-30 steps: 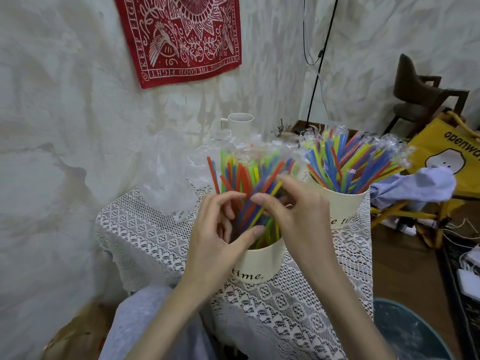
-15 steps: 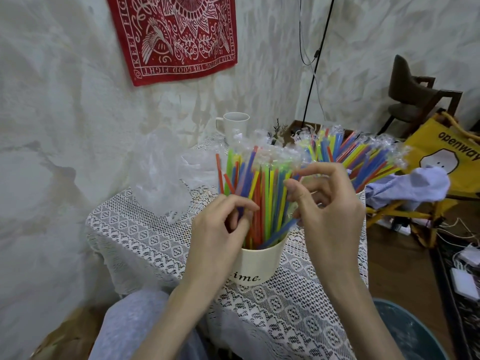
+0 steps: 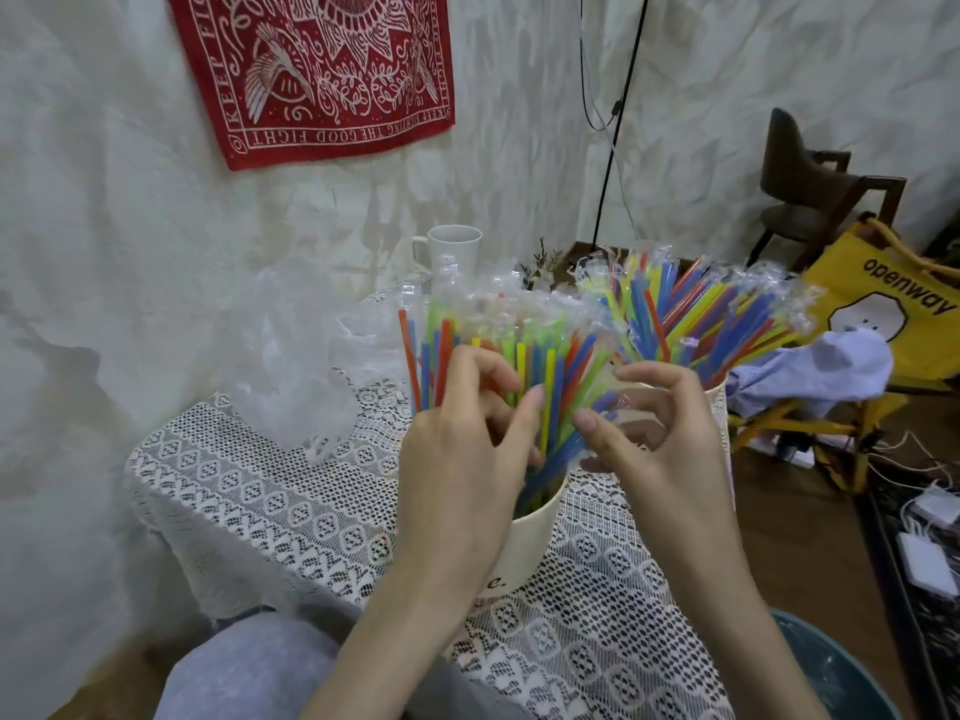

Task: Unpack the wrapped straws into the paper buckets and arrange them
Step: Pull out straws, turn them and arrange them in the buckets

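Near paper bucket (image 3: pixel 524 543): cream, round, dark script partly visible on its wall, standing on the table toward the front edge. It holds a dense upright sheaf of wrapped straws (image 3: pixel 540 366) in red, blue, green and yellow, each in a clear plastic sleeve whose crinkled end rises above the colour. Left hand (image 3: pixel 457 470): fingers curled in among the straws on the bundle's left, thumb pressed against them, gripping several. Right hand (image 3: pixel 654 449): thumb and curled fingers pinching a few straws that lean out to the right. Far paper bucket (image 3: pixel 719 394): same cream make, just behind the right hand, its own wrapped straws (image 3: pixel 717 314) fanned outward. Surface: small table under a white lace cloth (image 3: pixel 291 506); crumpled clear plastic wrap (image 3: pixel 291 376) lies at its left rear, a white mug (image 3: pixel 454 249) at the back. Room: pale rough wall with a red patterned bandana (image 3: pixel 322 70), a hanging black cable (image 3: pixel 615 122), a dark chair (image 3: pixel 815 194) at right, a yellow bag (image 3: pixel 904 304) printed "openway", and a pale blue garment (image 3: pixel 826 368) draped beside it. Against half a second ago: the left hand has moved further in among the straws, the right has dropped lower and nearer the bucket rim, and the bundle leans more to the right.
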